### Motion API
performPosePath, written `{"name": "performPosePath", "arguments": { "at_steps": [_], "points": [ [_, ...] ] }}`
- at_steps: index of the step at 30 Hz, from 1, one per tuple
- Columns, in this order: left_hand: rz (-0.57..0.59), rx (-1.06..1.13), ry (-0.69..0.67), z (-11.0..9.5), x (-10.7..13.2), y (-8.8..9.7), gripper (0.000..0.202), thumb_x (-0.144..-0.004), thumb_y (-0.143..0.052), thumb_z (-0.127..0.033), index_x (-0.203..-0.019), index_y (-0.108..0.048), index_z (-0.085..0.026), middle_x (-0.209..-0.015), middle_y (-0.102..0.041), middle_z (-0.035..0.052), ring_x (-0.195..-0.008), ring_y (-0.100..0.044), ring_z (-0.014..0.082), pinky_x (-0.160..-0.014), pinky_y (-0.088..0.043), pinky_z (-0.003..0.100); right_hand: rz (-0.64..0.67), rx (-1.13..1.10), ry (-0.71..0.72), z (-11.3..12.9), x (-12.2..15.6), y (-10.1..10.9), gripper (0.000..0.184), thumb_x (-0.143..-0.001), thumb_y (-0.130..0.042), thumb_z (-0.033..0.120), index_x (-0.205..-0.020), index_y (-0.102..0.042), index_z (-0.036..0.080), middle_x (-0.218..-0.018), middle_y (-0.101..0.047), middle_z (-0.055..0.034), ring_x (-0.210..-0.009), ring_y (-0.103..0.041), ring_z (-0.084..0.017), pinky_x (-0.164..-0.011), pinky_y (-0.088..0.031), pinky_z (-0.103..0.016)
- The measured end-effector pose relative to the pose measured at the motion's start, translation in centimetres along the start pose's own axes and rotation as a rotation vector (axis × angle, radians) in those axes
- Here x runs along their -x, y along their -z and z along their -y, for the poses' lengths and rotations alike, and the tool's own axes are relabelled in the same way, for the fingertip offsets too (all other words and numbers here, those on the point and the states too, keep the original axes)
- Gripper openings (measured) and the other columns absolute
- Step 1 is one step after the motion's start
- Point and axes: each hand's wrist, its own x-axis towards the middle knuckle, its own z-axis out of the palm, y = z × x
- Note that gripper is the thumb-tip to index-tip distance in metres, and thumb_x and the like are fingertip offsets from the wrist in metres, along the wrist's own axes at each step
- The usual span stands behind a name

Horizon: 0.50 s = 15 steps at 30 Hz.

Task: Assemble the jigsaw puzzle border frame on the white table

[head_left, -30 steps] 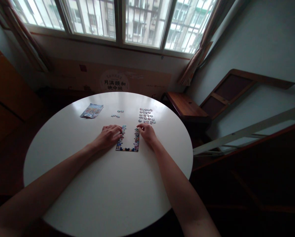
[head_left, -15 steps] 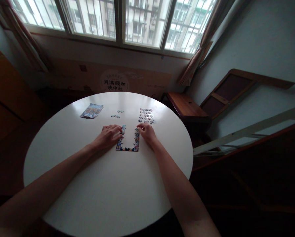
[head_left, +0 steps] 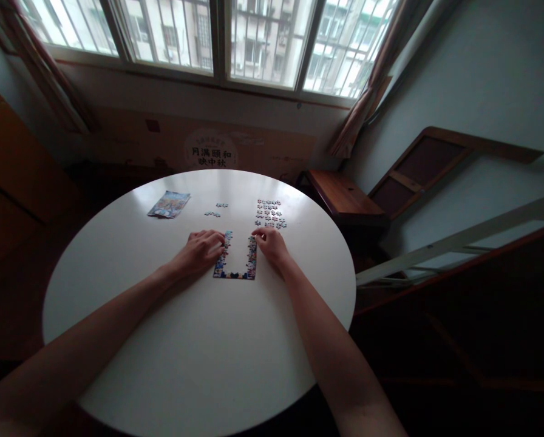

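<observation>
A U-shaped jigsaw puzzle border [head_left: 234, 275] lies flat on the white round table [head_left: 185, 352], its open end facing the window. My left hand [head_left: 203, 247] rests palm down beside its left side, fingers stretched out and their tips touching the upper part of that strip. At the top of the right strip is my right hand [head_left: 271, 244], with thumb and index finger closed together on the end puzzle piece. Beyond the border, several loose puzzle pieces [head_left: 268, 212] stand in rows at the right. Two short joined strips of puzzle pieces [head_left: 212, 213] lie farther left.
A folded, colourful printed sheet [head_left: 169, 204] lies at the table's far left. Past the table's right edge stand a wooden bench [head_left: 345, 194] and a leaning wooden frame [head_left: 420, 164]. A long cardboard panel [head_left: 272, 142] stands under the barred window [head_left: 263, 42].
</observation>
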Motion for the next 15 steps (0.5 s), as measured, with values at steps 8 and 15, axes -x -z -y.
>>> {"name": "performPosePath", "arguments": {
  "at_steps": [8,15],
  "points": [
    [-0.009,0.009,-0.006,-0.09,0.02,0.02,0.018,-0.091,-0.048,-0.036,-0.102,-0.058,-0.026,-0.122,-0.065,0.0037,-0.114,-0.056,0.0248,-0.098,-0.033,0.044,-0.001,0.005,0.000,0.02,-0.03,-0.01,0.021,-0.083,-0.057,0.015,-0.092,-0.076,0.019,-0.089,-0.069,-0.0045,-0.074,-0.059,-0.014,-0.079,-0.047,-0.027],
    [-0.015,0.002,-0.009,0.05,0.01,-0.11,0.017,-0.091,-0.048,-0.036,-0.100,-0.058,-0.025,-0.122,-0.065,0.0043,-0.115,-0.055,0.0255,-0.097,-0.033,0.044,-0.007,-0.006,-0.006,0.07,0.00,0.01,0.020,-0.083,-0.058,0.015,-0.091,-0.076,0.020,-0.090,-0.069,-0.0040,-0.074,-0.060,-0.014,-0.079,-0.047,-0.026]
  ]
}}
